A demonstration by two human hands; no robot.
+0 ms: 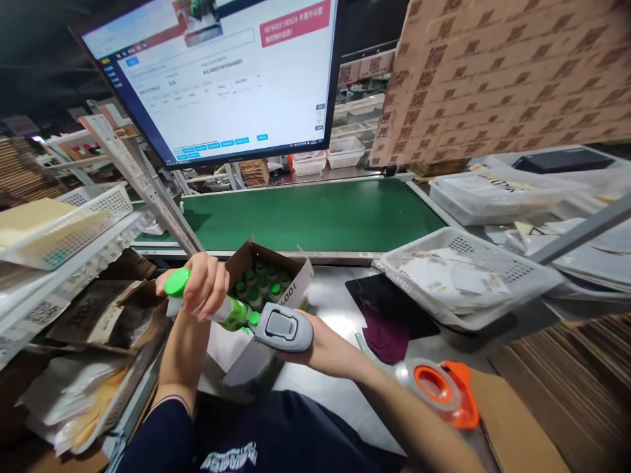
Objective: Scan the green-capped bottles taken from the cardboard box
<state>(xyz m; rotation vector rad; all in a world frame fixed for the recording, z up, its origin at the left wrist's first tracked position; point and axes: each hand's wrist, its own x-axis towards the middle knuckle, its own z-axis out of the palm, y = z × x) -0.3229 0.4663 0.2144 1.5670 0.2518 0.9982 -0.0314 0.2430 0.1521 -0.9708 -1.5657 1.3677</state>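
My left hand is wrapped round a bottle with a bright green cap and a green-and-white label. The bottle is tilted on its side, its cap toward the left. In my right hand is a grey barcode scanner, its front end close to the bottle's lower end. The scanner's handle and most of my right fingers are hidden beneath it. Below and beyond both hands stands an open cardboard box, printed on its side, with several green-capped bottles inside.
A monitor hangs ahead over a green conveyor belt. At right are a white basket of papers, a purple cloth, an orange tape dispenser and stacked cardboard. Shelving with a basket borders the left.
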